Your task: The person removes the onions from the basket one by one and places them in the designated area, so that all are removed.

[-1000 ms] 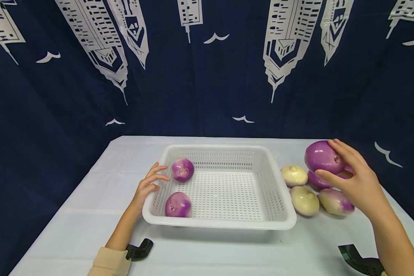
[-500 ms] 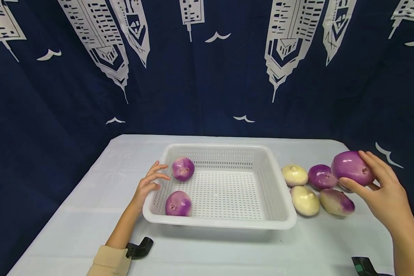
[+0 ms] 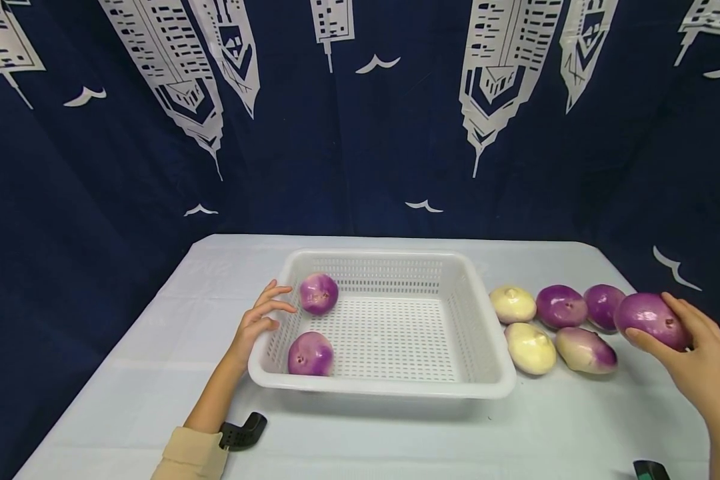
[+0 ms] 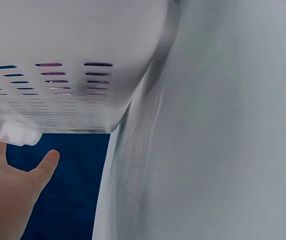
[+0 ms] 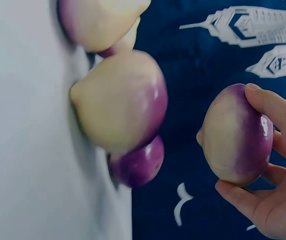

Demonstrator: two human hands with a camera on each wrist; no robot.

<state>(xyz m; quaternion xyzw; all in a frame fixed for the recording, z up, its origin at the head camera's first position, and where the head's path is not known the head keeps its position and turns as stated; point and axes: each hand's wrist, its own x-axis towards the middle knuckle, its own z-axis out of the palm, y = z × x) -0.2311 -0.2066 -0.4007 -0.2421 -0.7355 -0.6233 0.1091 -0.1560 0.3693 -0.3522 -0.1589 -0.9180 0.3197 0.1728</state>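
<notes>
My right hand (image 3: 705, 360) grips a purple-and-white turnip (image 3: 651, 321) between thumb and fingers at the right of the table. In the right wrist view this turnip (image 5: 235, 135) hangs clear of the tabletop, its pale tip toward the table. Beside it lie several other turnips, among them a purple one (image 3: 603, 307), a half-pale one (image 3: 585, 351) and a mostly pale one (image 3: 531, 349). My left hand (image 3: 258, 323) rests at the left rim of a white slotted basket (image 3: 384, 389), fingers loosely extended. Two purple turnips, one far (image 3: 319, 294) and one near (image 3: 310, 354), sit in the basket's left side.
The basket stands in the middle of a white-covered table (image 3: 360, 440). Behind the table hangs a dark blue curtain (image 3: 336, 167) with white building prints. Another purple turnip (image 3: 561, 307) and a pale one (image 3: 513, 305) lie close to the basket's right side.
My right hand has moved right and down with the turnip in its grip, bringing the purple turnips behind it into view. My left hand and the basket have stayed in place.
</notes>
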